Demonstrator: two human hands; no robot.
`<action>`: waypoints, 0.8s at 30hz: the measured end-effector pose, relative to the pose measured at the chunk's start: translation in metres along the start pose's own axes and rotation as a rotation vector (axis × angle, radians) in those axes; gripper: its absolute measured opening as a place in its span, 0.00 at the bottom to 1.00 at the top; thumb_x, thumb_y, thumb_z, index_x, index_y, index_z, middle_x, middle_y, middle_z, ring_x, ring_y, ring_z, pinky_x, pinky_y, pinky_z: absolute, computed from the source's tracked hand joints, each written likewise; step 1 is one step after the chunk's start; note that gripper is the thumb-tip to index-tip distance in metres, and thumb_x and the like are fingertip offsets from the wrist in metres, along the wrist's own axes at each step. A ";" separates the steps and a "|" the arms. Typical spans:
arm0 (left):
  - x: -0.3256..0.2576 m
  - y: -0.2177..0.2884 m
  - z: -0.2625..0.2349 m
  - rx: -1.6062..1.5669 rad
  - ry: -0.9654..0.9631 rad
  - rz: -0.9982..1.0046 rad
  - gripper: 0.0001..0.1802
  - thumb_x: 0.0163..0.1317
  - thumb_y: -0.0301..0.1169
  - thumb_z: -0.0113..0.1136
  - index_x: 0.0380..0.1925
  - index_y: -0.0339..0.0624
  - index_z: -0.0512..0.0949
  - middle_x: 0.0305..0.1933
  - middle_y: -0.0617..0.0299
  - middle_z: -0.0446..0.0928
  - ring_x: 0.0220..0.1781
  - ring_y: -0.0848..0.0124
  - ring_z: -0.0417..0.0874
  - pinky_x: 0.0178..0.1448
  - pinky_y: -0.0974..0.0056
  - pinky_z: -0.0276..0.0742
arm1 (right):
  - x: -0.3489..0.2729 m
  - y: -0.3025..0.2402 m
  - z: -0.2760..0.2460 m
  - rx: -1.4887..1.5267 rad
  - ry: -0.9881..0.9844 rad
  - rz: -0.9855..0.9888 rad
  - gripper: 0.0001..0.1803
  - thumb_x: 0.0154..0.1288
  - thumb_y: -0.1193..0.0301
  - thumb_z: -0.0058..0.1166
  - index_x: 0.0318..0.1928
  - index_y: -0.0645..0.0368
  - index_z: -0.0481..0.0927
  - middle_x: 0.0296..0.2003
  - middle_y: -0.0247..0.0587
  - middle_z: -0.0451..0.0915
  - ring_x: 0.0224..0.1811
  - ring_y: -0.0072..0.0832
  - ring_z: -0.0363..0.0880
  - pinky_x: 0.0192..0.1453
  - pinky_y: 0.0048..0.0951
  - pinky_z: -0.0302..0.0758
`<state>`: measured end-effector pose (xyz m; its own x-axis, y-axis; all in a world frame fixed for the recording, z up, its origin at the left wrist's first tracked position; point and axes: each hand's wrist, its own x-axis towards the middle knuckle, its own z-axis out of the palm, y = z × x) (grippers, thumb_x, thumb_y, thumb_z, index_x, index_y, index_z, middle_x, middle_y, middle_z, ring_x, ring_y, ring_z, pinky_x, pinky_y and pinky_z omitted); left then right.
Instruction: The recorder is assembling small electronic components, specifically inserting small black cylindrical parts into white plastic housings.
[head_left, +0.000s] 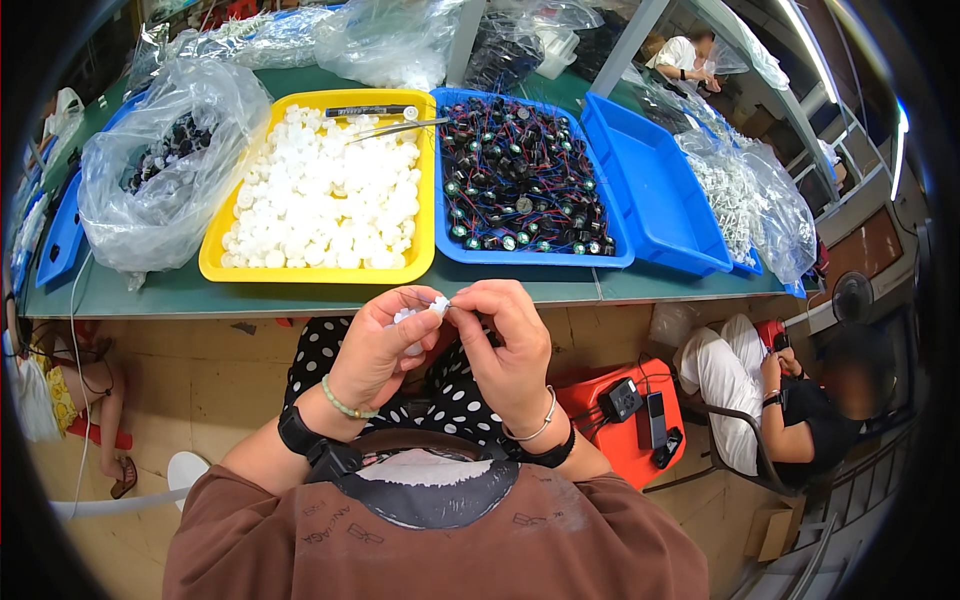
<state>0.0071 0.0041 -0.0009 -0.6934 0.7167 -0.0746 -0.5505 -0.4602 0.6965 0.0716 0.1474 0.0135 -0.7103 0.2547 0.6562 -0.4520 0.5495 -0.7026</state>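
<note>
My left hand [385, 345] is closed around several small white plastic pieces [414, 348], held in front of my lap by the table's near edge. One white plastic piece [438, 306] sticks up between its thumb and forefinger. My right hand [507, 345] meets it there, thumb and forefinger pinched at that piece. Something thin and dark shows at those fingertips, too small to name. Beyond my hands, a yellow tray [213, 262] holds a heap of like white pieces. Beside it, a blue tray [530, 258] is full of small round black components with red and blue wires.
Metal tweezers [395, 130] and a black marker pen [371, 110] lie on the yellow tray's heap. A clear bag [105, 215] of black parts stands left; another blue tray [690, 245] sits right. A red stool [625, 450] bears devices. A seated person [800, 410] is at right.
</note>
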 end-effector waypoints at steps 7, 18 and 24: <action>0.000 0.002 0.001 -0.012 -0.003 0.002 0.10 0.61 0.27 0.60 0.43 0.40 0.75 0.29 0.68 0.74 0.25 0.85 0.69 0.23 0.81 0.60 | 0.002 0.000 0.001 0.051 0.021 0.037 0.08 0.57 0.83 0.58 0.38 0.61 0.79 0.35 0.43 0.77 0.31 0.28 0.77 0.33 0.23 0.75; -0.002 0.000 0.002 0.035 -0.013 -0.001 0.11 0.60 0.26 0.61 0.42 0.41 0.75 0.32 0.68 0.75 0.27 0.86 0.71 0.24 0.81 0.61 | 0.001 -0.004 0.001 -0.012 0.040 -0.012 0.10 0.53 0.84 0.60 0.37 0.62 0.78 0.35 0.44 0.78 0.34 0.33 0.79 0.36 0.27 0.76; -0.003 0.001 0.006 0.072 0.047 -0.002 0.10 0.60 0.26 0.62 0.41 0.40 0.76 0.31 0.69 0.75 0.26 0.86 0.70 0.25 0.81 0.61 | 0.001 -0.004 0.000 -0.055 0.025 -0.102 0.13 0.50 0.86 0.59 0.37 0.62 0.78 0.34 0.45 0.79 0.35 0.36 0.80 0.38 0.29 0.77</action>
<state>0.0112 0.0045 0.0042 -0.7145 0.6913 -0.1078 -0.5177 -0.4188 0.7460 0.0726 0.1455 0.0170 -0.6477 0.2148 0.7310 -0.4904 0.6167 -0.6158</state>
